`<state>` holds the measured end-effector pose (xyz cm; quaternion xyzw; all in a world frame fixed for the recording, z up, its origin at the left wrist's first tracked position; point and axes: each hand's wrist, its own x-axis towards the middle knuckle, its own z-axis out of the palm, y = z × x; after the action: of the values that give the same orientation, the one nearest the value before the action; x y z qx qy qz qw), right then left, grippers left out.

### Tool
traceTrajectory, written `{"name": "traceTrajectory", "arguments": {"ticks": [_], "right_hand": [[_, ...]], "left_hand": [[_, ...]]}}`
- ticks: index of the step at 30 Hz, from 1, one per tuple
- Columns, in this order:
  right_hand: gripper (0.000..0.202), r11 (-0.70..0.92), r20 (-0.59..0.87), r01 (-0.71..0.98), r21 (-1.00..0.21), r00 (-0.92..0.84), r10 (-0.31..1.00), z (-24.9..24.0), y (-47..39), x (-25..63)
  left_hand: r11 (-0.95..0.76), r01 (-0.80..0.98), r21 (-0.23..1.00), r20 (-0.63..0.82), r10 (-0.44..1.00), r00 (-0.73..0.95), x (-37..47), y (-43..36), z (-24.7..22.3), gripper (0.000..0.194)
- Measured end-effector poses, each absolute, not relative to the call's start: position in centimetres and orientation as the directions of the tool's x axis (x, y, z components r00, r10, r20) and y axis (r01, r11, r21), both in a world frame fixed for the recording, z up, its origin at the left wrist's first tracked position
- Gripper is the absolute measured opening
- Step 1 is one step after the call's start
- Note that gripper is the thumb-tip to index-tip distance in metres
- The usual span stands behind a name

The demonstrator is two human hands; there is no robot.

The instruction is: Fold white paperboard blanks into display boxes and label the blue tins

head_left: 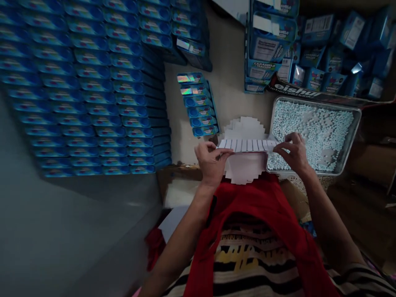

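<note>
A white paper strip [247,145], crossed by thin dark lines like a row of labels, stretches between my two hands. My left hand [213,160] pinches its left end with thumb and fingers. At the other end, my right hand [292,152] grips a corner of the strip between thumb and forefinger, over the left edge of the metal tray. Below the strip lies a fanned pile of white sheets [244,167] with stepped edges, near the red apron. Several small blue boxes [201,111] stand in a row just beyond my left hand.
The metal tray [343,165] on the right holds many small pale-blue pellets. Tall rows of blue boxes [93,90] fill the left side. More blue boxes stand stacked [267,45] at the back, and others lie jumbled in a carton [309,93] at back right.
</note>
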<state>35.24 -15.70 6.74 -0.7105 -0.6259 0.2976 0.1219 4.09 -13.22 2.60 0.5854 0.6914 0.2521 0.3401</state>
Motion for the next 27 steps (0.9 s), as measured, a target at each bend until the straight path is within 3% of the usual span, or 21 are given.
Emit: {"name": "traceTrajectory", "arguments": {"ticks": [2, 5, 8, 12, 15, 17, 22, 25, 27], "right_hand": [[0.023, -0.133, -0.314, 0.791, -0.597, -0.078, 0.946, 7.9, -15.0, 35.8], [0.031, -0.158, -0.373, 0.636, -0.755, -0.218, 0.902, 8.6, -13.6, 37.4], [0.033, -0.194, -0.418, 0.612, -0.766, -0.246, 0.874, 8.6, -12.2, 38.7], [0.024, -0.065, -0.416, 0.851, -0.52, -0.186, 0.89, 8.5, -11.0, 38.0], [0.014, 0.043, -0.426, 0.877, -0.478, -0.275, 0.862, 7.5, -10.6, 36.3], [0.021, 0.028, -0.451, 0.878, -0.478, -0.272, 0.85, 6.3, -10.5, 35.8], [0.014, -0.216, -0.598, 0.809, -0.546, -0.195, 0.777, 2.9, -10.8, 38.1], [0.016, -0.408, -0.632, 0.736, -0.541, -0.035, 0.775, 1.5, -11.4, 40.3], [0.023, -0.549, -0.667, 0.623, -0.557, 0.058, 0.743, 0.7, -11.8, 41.6]], "left_hand": [[0.03, 0.699, 0.714, -0.107, 0.992, 0.066, 4.6, -12.1, 4.9, 0.011], [-0.173, 0.623, 0.763, -0.121, 0.908, 0.4, 6.8, -10.0, 6.9, 0.02], [-0.102, 0.542, 0.834, -0.254, 0.802, 0.541, 10.2, -8.0, 6.1, 0.008], [0.012, 0.558, 0.83, -0.387, 0.732, 0.56, 13.7, -6.6, 3.5, 0.01], [0.008, 0.565, 0.825, -0.391, 0.73, 0.56, 13.8, -5.8, 2.3, 0.007], [0.043, 0.581, 0.813, -0.411, 0.749, 0.52, 12.5, -5.2, 1.6, 0.007], [0.329, 0.554, 0.765, -0.582, 0.722, 0.375, 8.3, -6.0, -1.8, 0.013], [0.58, 0.372, 0.725, -0.675, 0.705, 0.218, 7.9, -7.8, -4.3, 0.025], [0.655, 0.232, 0.72, -0.69, 0.713, 0.127, 8.2, -8.7, -5.6, 0.03]]}}
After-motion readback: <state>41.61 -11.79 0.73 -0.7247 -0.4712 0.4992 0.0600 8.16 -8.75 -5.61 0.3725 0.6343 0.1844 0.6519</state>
